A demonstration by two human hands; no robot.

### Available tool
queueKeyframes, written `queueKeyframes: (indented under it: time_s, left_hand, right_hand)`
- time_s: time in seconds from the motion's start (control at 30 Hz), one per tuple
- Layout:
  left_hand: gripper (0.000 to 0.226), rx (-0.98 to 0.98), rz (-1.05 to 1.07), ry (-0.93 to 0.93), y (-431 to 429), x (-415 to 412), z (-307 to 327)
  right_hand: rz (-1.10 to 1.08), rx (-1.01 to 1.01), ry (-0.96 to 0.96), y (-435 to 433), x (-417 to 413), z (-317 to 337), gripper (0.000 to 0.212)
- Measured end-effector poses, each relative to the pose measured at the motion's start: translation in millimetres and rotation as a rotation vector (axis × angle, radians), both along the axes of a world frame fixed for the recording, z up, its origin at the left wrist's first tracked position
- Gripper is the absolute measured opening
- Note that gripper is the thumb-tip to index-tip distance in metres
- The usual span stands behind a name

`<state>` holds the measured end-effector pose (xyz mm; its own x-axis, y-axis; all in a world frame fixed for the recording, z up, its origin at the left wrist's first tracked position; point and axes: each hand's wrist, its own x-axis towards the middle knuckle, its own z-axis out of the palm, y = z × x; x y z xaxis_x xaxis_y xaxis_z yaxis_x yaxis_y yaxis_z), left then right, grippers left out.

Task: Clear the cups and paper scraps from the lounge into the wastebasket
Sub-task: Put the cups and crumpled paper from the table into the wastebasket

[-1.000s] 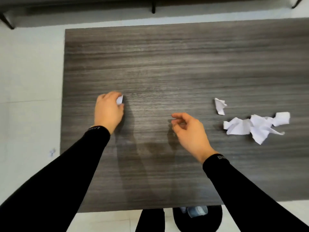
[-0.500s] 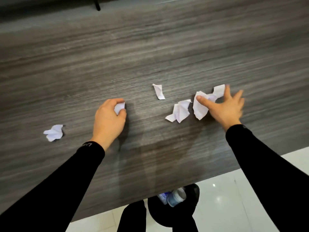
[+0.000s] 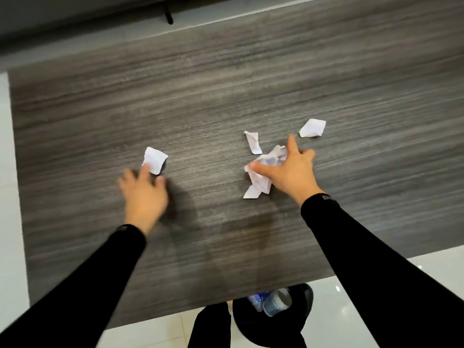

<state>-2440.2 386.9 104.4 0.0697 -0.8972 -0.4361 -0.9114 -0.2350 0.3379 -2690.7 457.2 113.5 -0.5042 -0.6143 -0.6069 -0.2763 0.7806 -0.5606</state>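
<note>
My left hand point(image 3: 144, 194) is blurred, with fingers spread flat on the dark wood table point(image 3: 226, 84). Its fingertips touch a white paper scrap point(image 3: 155, 159) lying just beyond them. My right hand point(image 3: 288, 172) has thumb and fingers curled around a crumpled paper wad point(image 3: 263, 172) on the table. A small folded scrap point(image 3: 253, 143) lies just beyond the wad. Another scrap point(image 3: 312, 128) lies further to the right. The black wastebasket point(image 3: 307, 295) stands on the floor below the table's near edge, with a cup point(image 3: 277, 301) inside.
White tiled floor point(image 3: 376, 272) shows to the left of the table and in front of it. A dark furniture leg point(image 3: 169, 16) stands beyond the far edge. My dark trouser leg point(image 3: 211, 327) is beside the wastebasket.
My left hand has opened, and the scrap it held now lies at its fingertips. My right hand has drawn the loose papers together into a wad. The view has shifted.
</note>
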Motion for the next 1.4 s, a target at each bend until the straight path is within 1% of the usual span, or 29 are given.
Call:
queueKeyframes:
  time_s: [0.07,0.1,0.17,0.27,0.3,0.33,0.37,0.4,0.43,0.47,0.5,0.53,0.57,0.6,0.67,0.73,0.8,0.83,0.93,0.97,1.0,1.07,1.13,1.2,1.23,1.27,1.3,1.33,1.4]
  left_hand:
    - [0.048,-0.001,-0.116,0.213,15.0,-44.4,0.3]
    - [0.050,0.017,-0.170,0.288,23.6,-64.8,0.6]
    - [0.049,0.038,-0.264,0.366,38.4,-91.6,0.2]
    - [0.051,-0.128,-0.278,0.424,27.9,-92.2,0.0]
    - [0.061,-0.150,-0.277,0.430,16.6,-86.7,2.2]
    - [0.080,-0.108,-0.297,0.426,2.3,-81.1,3.3]
    - [0.106,0.001,-0.342,0.407,-12.5,-75.2,3.9]
    - [0.132,0.121,-0.432,0.340,-25.0,-68.5,3.4]
    - [0.152,0.211,-0.575,0.228,-32.7,-62.0,3.0]
    - [0.163,0.240,-0.740,0.107,-35.0,-56.4,1.3]
    - [0.166,0.217,-0.881,0.007,-32.0,-52.8,-2.6]
    - [0.164,0.170,-0.963,-0.048,-24.0,-50.4,-7.1]
    - [0.161,0.117,-0.987,-0.071,-14.8,-48.9,-10.8]
    - [0.158,0.073,-0.953,-0.075,-7.5,-49.7,-14.4]
    - [0.155,0.054,-0.813,-0.063,-9.5,-56.7,-19.1]
    - [0.158,0.091,-0.791,-0.087,-24.4,-67.4,-21.0]
    - [0.153,0.090,-0.873,-0.120,-34.2,-72.9,-21.9]
    - [0.145,0.075,-0.925,-0.099,-34.4,-72.8,-20.8]
    - [0.104,-0.007,-1.059,0.047,-23.8,-60.2,-13.1]
    - [0.099,-0.017,-1.082,0.075,-18.7,-54.0,-8.5]
    - [0.100,-0.008,-1.094,0.097,-12.8,-47.3,-3.2]
    - [0.116,0.032,-1.076,0.142,0.0,-35.5,4.4]
    - [0.137,0.105,-1.003,0.163,11.1,-29.3,6.7]
    - [0.148,0.170,-1.024,0.107,20.5,-31.6,1.0]
    - [0.148,0.170,-1.080,0.058,26.5,-37.4,-3.4]
    - [0.143,0.154,-1.122,0.017,34.1,-44.6,-7.5]
    - [0.132,0.121,-1.122,0.018,41.5,-52.0,-10.7]
    - [0.115,0.063,-1.077,0.063,48.8,-58.9,-12.4]
    - [0.080,-0.102,-0.925,0.193,60.8,-68.0,-13.3]
  right_hand:
    - [0.095,-0.065,-0.034,-7.0,12.1,-3.6,0.069]
    - [0.137,-0.082,-0.023,-7.5,16.9,-4.8,0.058]
    - [0.105,-0.137,0.060,-4.8,14.3,-3.5,0.053]
    - [-0.050,-0.260,0.334,-6.8,-25.0,-0.2,0.056]
    - [-0.058,-0.221,0.372,-9.8,-40.7,-0.5,0.056]
    - [-0.051,-0.145,0.352,-14.4,-54.6,-2.1,0.055]
    - [-0.021,-0.073,0.293,-19.3,-63.7,-3.8,0.053]
    - [0.047,-0.027,0.239,-23.7,-64.9,-6.5,0.052]
    - [0.140,-0.016,0.203,-27.7,-58.8,-8.0,0.052]
    - [0.225,-0.047,0.162,-30.3,-48.2,-7.9,0.054]
    - [0.285,-0.092,0.092,-30.4,-33.5,-6.2,0.060]
    - [0.337,-0.122,-0.004,-28.9,-18.0,-4.1,0.070]
    - [0.403,-0.136,-0.084,-26.1,-4.3,-2.3,0.085]
    - [0.504,-0.128,-0.108,-21.1,7.3,-0.8,0.103]
    - [0.740,-0.052,-0.051,-11.2,16.8,-1.0,0.134]
    - [0.859,0.013,0.045,-6.0,16.4,-3.8,0.144]
    - [0.834,-0.036,0.127,-7.0,19.7,-7.2,0.137]
    - [0.786,-0.079,0.138,-7.3,23.5,-8.1,0.129]
    - [0.614,-0.170,0.103,-2.8,32.3,-9.1,0.101]
    - [0.572,-0.198,0.095,1.8,31.5,-9.1,0.094]
    - [0.535,-0.229,0.084,8.2,30.2,-7.1,0.090]
    - [0.479,-0.253,0.039,22.1,24.2,-3.0,0.096]
    - [0.488,-0.174,-0.037,33.8,17.7,0.5,0.117]
    - [0.606,-0.033,-0.046,42.9,18.0,1.4,0.136]
    - [0.683,0.018,-0.008,45.7,21.2,0.2,0.139]
    - [0.736,0.029,0.025,47.1,26.3,-1.6,0.137]
    - [0.744,-0.001,0.030,47.0,31.8,-4.0,0.129]
    - [0.720,-0.045,0.007,46.9,36.7,-6.9,0.117]
    - [0.623,-0.123,-0.032,45.8,44.3,-10.8,0.085]
